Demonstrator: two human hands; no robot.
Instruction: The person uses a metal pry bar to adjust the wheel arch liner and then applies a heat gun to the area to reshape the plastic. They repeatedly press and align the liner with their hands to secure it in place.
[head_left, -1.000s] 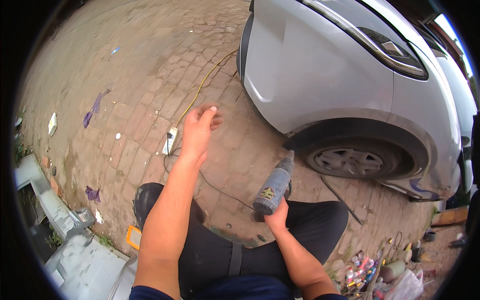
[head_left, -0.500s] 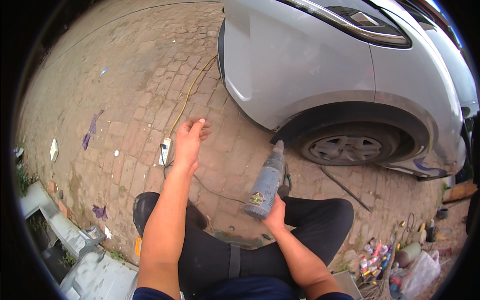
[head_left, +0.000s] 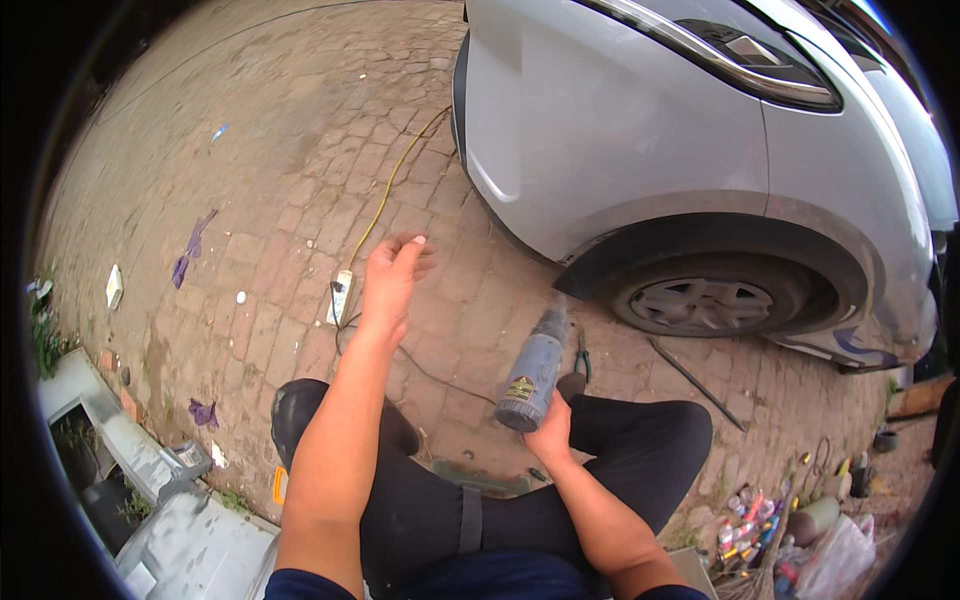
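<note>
Heat gun (head_left: 532, 374), gripped by right hand (head_left: 549, 430) | pliers (head_left: 582, 352) alongside: more visible than earlier | left hand (head_left: 395, 268): free, loosely bent

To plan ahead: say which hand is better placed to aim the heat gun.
Probably the right hand: it grips the heat gun, nozzle toward the wheel-arch trim; the left hand appears empty.

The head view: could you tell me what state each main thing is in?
Grey-blue cylindrical heat gun: held; whether running, unclear
Bare right hand: closed around the heat gun
Bare left hand: raised, fingers blurred, nothing visible held
White rectangular power strip: lying on brick paving
Long yellow cable: uncoiled, curving
Lower dark purple cloth: crumpled
Grey spoked wheel: mounted on the silver car
</note>
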